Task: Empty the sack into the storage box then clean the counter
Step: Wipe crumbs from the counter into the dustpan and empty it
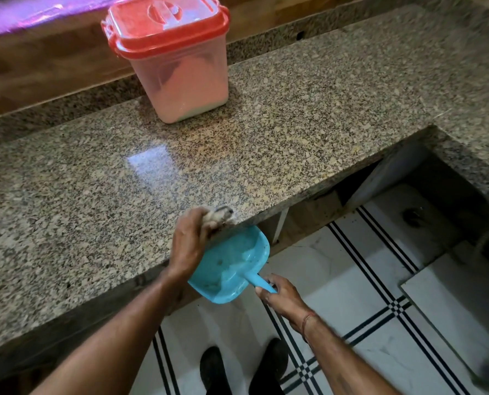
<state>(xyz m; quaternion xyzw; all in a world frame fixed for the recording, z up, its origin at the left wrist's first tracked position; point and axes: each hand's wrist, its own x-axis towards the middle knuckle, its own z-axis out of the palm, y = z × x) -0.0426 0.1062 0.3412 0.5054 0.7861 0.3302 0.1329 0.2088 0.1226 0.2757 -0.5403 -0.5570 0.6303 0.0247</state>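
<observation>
A person stands at a speckled granite counter (pixel 266 124), looking down over its near edge. The left hand (pixel 190 243) sits right at that edge, fingers curled tight around a pale, blurred wad that looks like a cloth (pixel 219 216), pressing it on the stone where the counter drops off. What the wad really is I cannot tell for sure.

Just below the edge, the right hand (pixel 283 297) grips the handle of a blue dustpan (pixel 231 263), fingers closed round it. The pan is tilted, its open mouth tucked up under the lip of the counter directly beneath the left hand. Some dark specks and a pale dusting lie inside the pan. A reddish thread circles the right wrist.

The storage box (pixel 183 81) stands well away, toward the far edge of the counter on the left part, close to the raised back strip. It is a cloudy plastic tub holding a pale powder, and its red lid (pixel 166 27) is shut. No label or writing can be read on it.

Below lies a white tiled floor (pixel 366 280) with black stripe lines, and two dark shoes (pixel 243 369) at the bottom.
</observation>
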